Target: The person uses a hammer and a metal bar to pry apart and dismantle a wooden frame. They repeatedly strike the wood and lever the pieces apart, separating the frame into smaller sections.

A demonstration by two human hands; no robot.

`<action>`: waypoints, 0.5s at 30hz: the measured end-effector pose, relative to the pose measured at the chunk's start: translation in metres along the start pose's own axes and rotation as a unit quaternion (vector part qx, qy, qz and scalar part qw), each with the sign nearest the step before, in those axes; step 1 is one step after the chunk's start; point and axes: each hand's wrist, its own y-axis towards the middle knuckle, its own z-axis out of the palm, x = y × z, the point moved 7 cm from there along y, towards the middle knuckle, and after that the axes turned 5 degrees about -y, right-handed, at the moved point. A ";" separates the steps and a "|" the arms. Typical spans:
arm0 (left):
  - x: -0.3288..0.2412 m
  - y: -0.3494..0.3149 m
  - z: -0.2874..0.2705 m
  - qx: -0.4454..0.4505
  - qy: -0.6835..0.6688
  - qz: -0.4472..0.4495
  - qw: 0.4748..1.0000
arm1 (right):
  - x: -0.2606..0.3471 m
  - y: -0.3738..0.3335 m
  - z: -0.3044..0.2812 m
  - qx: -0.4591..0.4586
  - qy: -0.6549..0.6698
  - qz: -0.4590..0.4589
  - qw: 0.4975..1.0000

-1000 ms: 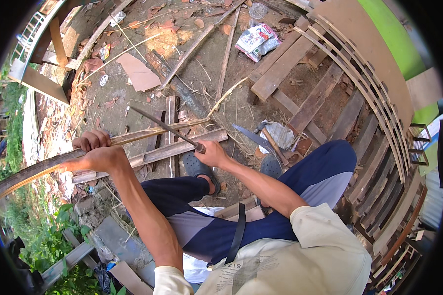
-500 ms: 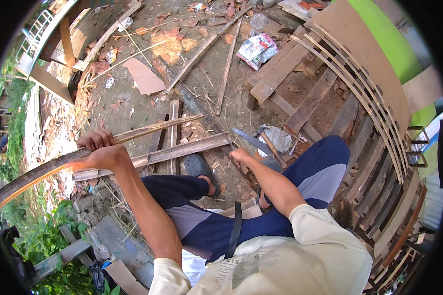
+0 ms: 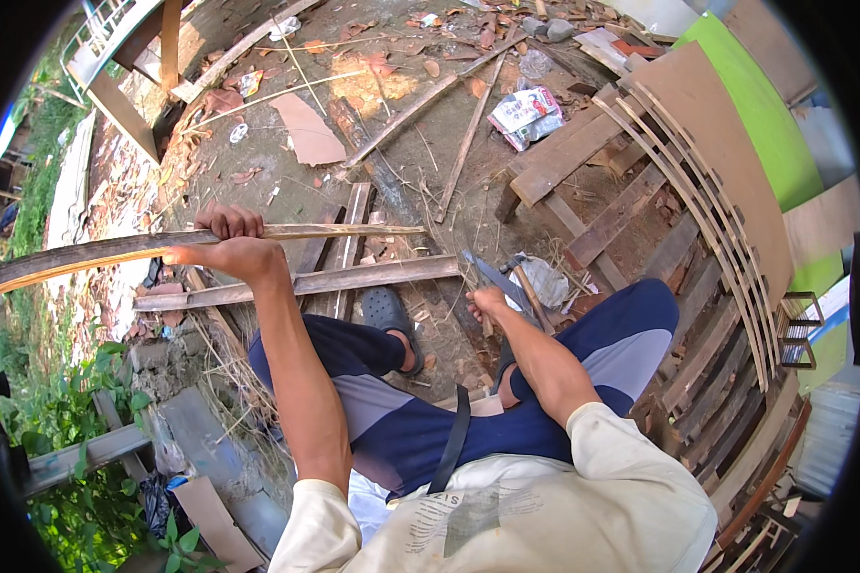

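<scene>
My left hand (image 3: pixel 234 239) is wrapped round a long split bamboo strip (image 3: pixel 96 250), dark on its upper side and pale yellow along its cut edge. The strip runs from the far left to a thin pale end near the middle. In my right hand (image 3: pixel 488 303) is a knife (image 3: pixel 471 274); its dark blade points forward and a bit of wooden handle shows below the fist. The knife and the strip are apart. Just below the strip, a bamboo length (image 3: pixel 382 277) lies across wood pieces. Beside my right hand lie a saw (image 3: pixel 503 285) and a wooden-handled tool (image 3: pixel 531 300).
Slatted wood (image 3: pixel 631 215) and long thin strips (image 3: pixel 707 201) fill the right side. A board scrap (image 3: pixel 308 132), narrow sticks (image 3: pixel 473 138) and a printed plastic bag (image 3: pixel 526 116) lie ahead. Concrete blocks (image 3: pixel 167 372) and green plants (image 3: pixel 76 420) stand at left.
The bamboo strip has swung nearer to level, its thin end shifting right. My left hand has risen slightly in the picture; my right hand has moved slightly right with the knife. The whole view has shifted.
</scene>
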 end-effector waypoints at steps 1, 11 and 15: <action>-0.003 0.001 -0.007 -0.013 0.007 0.005 1.000 | -0.008 -0.002 0.009 0.001 0.021 0.020 1.000; -0.018 0.019 -0.022 -0.064 0.000 0.032 0.997 | -0.019 -0.071 0.105 -0.030 0.080 0.048 0.995; -0.015 0.022 -0.019 -0.058 -0.009 0.035 0.998 | 0.001 -0.079 0.116 -0.029 0.089 0.036 0.995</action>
